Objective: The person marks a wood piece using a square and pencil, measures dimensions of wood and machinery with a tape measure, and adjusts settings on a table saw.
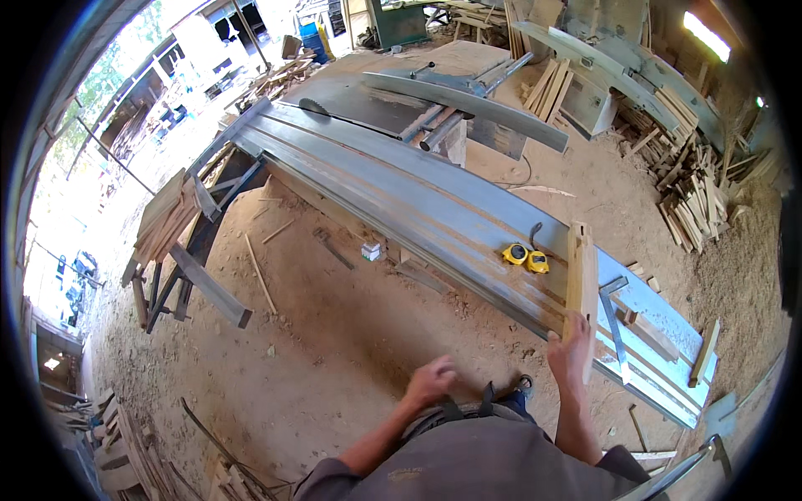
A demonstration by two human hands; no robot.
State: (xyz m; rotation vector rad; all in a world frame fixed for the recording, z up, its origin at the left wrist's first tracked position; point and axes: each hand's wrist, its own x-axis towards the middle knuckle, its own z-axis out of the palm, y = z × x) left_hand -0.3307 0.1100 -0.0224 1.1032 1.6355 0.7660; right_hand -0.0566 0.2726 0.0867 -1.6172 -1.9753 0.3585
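Note:
My right hand [570, 346] grips the near end of a pale wooden board [581, 275], fingers wrapped round its edge. The board lies across the long metal sliding table [401, 196] of a saw. My left hand [430, 381] hangs in front of my waist, its fingers curled in with nothing seen in them. Two yellow tape measures, one on the left [515, 254] and one on the right [537, 263], rest on the table left of the board. To the board's right lies a metal try square [615, 330], beside a short wooden block [652, 336].
A round saw blade [313, 106] stands up at the table's far end, near a long metal fence [476, 102]. Stacked boards [167, 219] sit at the left. Offcuts [697, 204] heap up at the right, and sawdust covers the floor. A small white box [371, 250] lies beside the table.

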